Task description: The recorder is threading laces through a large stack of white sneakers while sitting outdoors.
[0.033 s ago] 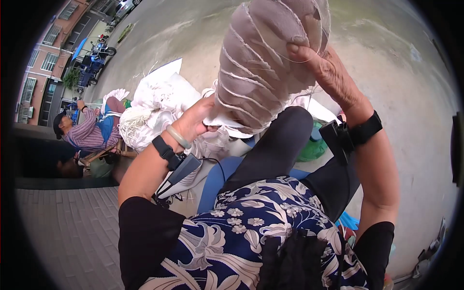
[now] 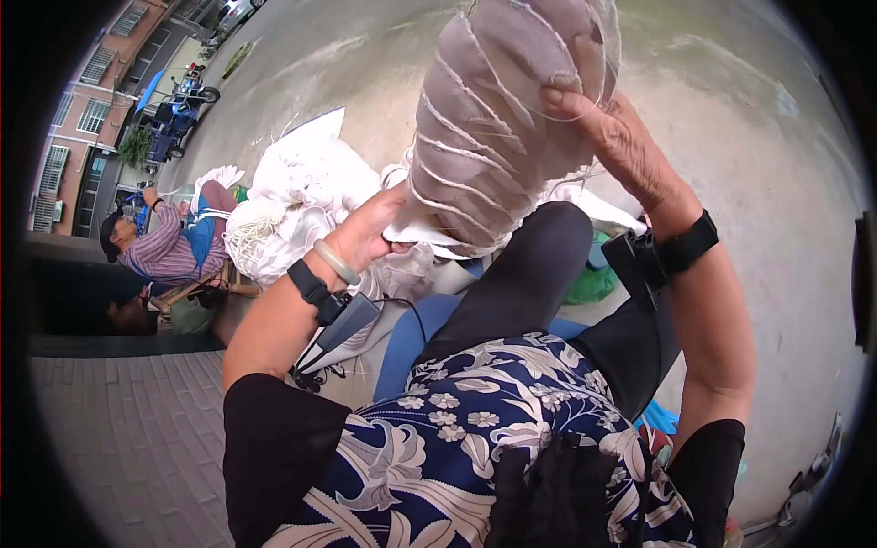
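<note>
A thick bundle of overlapping grey-beige fabric pieces (image 2: 475, 137) with rough white edges is held up in front of me, its upper end cut off by the picture's top. My left hand (image 2: 376, 224) grips the lower left end, fingers partly hidden behind the cloth. At the right side, my right hand (image 2: 621, 151) is closed on the bundle, the thumb pressed on the front layers and the other fingers out of sight behind. A fine pale thread (image 2: 571, 118) runs past that thumb.
Beyond my left hand lies a large heap of white cloth and cords (image 2: 306, 187). A person in a striped top (image 2: 169, 242) sits at the far left. A green plastic bag (image 2: 589, 285) is beside my knee. A blue three-wheeled vehicle (image 2: 174, 123) is parked farther off.
The bundle and my right hand have shifted very slightly. Both hands keep their hold.
</note>
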A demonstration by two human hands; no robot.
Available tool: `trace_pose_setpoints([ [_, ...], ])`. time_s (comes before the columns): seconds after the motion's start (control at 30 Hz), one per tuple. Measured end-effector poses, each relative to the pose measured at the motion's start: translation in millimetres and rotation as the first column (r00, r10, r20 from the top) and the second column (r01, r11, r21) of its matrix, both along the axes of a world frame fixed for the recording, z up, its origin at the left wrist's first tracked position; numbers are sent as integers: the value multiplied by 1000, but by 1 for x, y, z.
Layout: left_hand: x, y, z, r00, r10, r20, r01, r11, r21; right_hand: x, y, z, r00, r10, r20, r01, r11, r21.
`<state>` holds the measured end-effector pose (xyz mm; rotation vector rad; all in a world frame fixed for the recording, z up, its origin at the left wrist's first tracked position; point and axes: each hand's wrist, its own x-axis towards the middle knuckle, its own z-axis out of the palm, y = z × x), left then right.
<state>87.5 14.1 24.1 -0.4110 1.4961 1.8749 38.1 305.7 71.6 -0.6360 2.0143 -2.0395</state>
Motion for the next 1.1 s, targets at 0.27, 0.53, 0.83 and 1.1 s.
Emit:
trace_pose_setpoints([
  [0.27, -8, -53, -76, 955, -47, 294, 109, 974, -199, -23, -51, -109, 975, 26, 221, -33, 999, 24],
  [0.53, -39, -70, -168, 819, -285, 498, 362, 930, -62, -48, -71, -178, 960, -104, 260, 3, 932, 362],
  [0.83, -84, -68, -218, 814, -346, 466, 537, 753, -380, -46, -101, -199, 881, -280, 381, 62, 867, 494],
  [1.1, -77, -75, -231, 998, -56, 24, 61, 904, -423, -60, -110, -232, 683, -328, 653, 12, 898, 439],
])
